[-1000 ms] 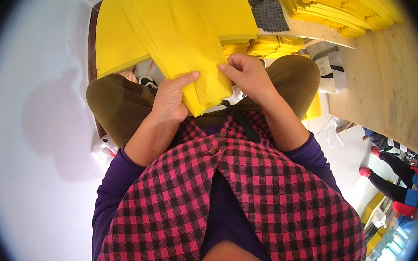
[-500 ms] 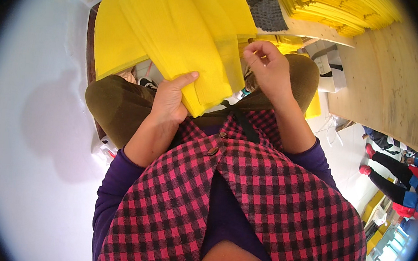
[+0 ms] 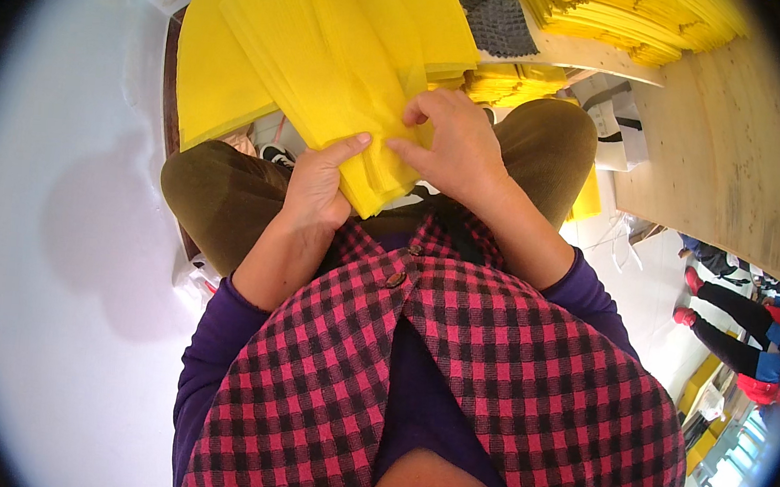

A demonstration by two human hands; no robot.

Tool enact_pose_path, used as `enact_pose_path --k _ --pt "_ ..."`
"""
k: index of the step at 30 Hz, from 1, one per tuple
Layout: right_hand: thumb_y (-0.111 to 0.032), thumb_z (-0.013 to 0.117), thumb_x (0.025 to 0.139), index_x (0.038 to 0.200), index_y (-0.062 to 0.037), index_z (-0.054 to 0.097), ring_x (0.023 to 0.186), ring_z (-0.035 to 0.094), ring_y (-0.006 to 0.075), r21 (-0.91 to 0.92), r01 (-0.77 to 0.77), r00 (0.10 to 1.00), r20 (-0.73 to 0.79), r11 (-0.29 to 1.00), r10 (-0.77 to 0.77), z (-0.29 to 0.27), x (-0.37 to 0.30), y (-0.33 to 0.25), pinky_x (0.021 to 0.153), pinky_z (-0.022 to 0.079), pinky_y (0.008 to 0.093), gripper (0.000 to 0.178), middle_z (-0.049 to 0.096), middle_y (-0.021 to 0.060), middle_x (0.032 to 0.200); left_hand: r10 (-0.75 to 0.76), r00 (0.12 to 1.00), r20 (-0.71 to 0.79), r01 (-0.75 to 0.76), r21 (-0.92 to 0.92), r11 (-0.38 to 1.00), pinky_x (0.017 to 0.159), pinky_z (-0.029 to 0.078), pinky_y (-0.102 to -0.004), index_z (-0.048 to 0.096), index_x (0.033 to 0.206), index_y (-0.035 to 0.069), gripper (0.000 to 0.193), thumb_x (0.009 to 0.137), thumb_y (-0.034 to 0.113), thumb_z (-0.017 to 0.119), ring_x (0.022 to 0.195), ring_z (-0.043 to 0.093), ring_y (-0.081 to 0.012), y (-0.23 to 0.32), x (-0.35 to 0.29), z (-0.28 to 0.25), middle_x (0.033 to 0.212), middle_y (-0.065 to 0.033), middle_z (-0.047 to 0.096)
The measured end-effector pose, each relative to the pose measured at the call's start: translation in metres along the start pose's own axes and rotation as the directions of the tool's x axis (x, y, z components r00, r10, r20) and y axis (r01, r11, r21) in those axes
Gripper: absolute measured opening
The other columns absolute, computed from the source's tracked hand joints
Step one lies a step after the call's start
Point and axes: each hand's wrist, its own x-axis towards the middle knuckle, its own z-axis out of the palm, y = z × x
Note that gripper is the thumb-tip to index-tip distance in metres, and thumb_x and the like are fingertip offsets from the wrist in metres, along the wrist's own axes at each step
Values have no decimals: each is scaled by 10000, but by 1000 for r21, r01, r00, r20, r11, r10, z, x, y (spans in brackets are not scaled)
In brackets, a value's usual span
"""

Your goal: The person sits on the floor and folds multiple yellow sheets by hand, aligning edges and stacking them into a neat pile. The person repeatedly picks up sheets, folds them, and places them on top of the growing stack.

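A layered strip of thin yellow fabric [image 3: 329,83] runs from the table down over my lap. My left hand [image 3: 320,183] grips its near end from the left, thumb flat on top and fingers hidden underneath. At the right edge of the strip, my right hand [image 3: 457,143] has its fingers bent against the fabric. Its thumb rests on the top layer, and a bit of the yellow fabric shows in the gap between thumb and forefinger. More yellow sheets [image 3: 216,65] lie flat under the strip.
A dark grey textured cloth [image 3: 496,21] lies on the table beyond my right hand. Stacks of folded yellow fabric [image 3: 641,21] stand at the far right, beside a plywood panel [image 3: 722,151]. More yellow pieces [image 3: 517,84] sit below the tabletop. Another person's legs [image 3: 722,329] show at the right.
My right hand has moved left and nearer, from beside the strip onto its right edge. The loose flap hanging there is now gathered against the strip. My left hand keeps its place.
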Motion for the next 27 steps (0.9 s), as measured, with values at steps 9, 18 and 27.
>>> enact_pose_path --k 9,18,27 --pt "-208 677 763 906 -33 599 808 569 245 268 -269 963 48 925 266 -3 -6 29 734 465 326 239 608 106 866 31 999 -20 -30 26 999 880 507 -420 516 1180 -21 380 813 -44 612 1011 601 -283 0 0 0 1124 -137 600" --pt "-82 646 804 1037 -25 609 808 584 106 283 -197 954 -167 939 250 -37 -5 24 764 464 241 242 623 30 923 30 1000 -4 -30 15 999 888 503 -428 490 1207 -16 406 818 -39 604 1040 585 -292 1 -1 2 1144 -140 584" --pt "-163 558 852 1009 22 621 857 628 340 279 -54 999 12 959 53 -21 36 6 758 493 371 251 639 205 931 18 1000 24 -19 19 1000 893 497 -444 462 1229 -8 434 820 -26 605 1057 571 -307 2 -6 3 1164 -147 563"
